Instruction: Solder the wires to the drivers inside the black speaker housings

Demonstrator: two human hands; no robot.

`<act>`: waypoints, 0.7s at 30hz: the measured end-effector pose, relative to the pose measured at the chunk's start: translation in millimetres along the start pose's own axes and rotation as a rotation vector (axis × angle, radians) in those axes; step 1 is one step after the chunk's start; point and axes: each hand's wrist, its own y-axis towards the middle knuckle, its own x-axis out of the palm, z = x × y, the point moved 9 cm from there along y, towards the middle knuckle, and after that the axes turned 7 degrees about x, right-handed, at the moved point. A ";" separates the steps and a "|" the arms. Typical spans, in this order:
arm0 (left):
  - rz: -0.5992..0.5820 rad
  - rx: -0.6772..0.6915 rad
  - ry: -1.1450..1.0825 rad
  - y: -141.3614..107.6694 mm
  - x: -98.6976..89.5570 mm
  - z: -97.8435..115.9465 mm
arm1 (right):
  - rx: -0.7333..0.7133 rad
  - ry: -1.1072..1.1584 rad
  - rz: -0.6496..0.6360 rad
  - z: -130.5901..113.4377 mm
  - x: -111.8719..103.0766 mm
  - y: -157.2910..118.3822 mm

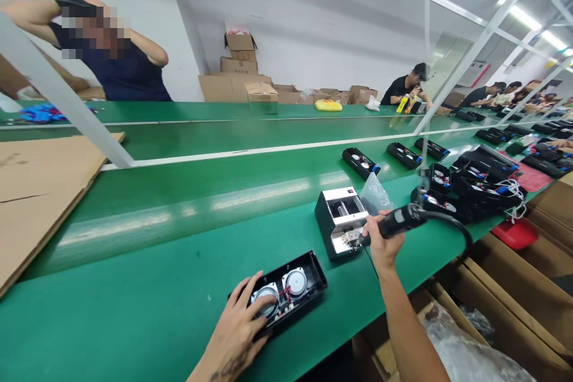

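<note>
A black speaker housing [317, 271] with two round silver speakers and red wires lies open side up on the green bench. My left hand [244, 316] is over its left end, fingers closed round the housing and a fingertip on the left speaker. Held in my right hand [382, 245] is a black electric screwdriver [400, 221] with a cable. The screwdriver's tip is at the front of a silver and black screw feeder [342, 221]; the exact contact is too small to tell.
Beyond the feeder are a clear plastic bag [376, 196] and several black housings [360, 162]. More housings are piled at the right. Cardboard boxes [519, 286] stand below the bench's right edge. Several people sit or stand across the line.
</note>
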 end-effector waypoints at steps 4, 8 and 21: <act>0.003 0.005 -0.040 4.3 -2.2 1.5 | 0.092 -0.035 -0.143 10.9 18.6 -2.4; -0.018 0.005 -0.016 1.8 0.2 2.1 | 0.214 -0.015 -0.378 17.6 30.9 -31.8; -0.047 -0.007 -0.037 1.5 2.6 4.7 | 0.163 0.542 -0.577 -43.5 80.5 -135.1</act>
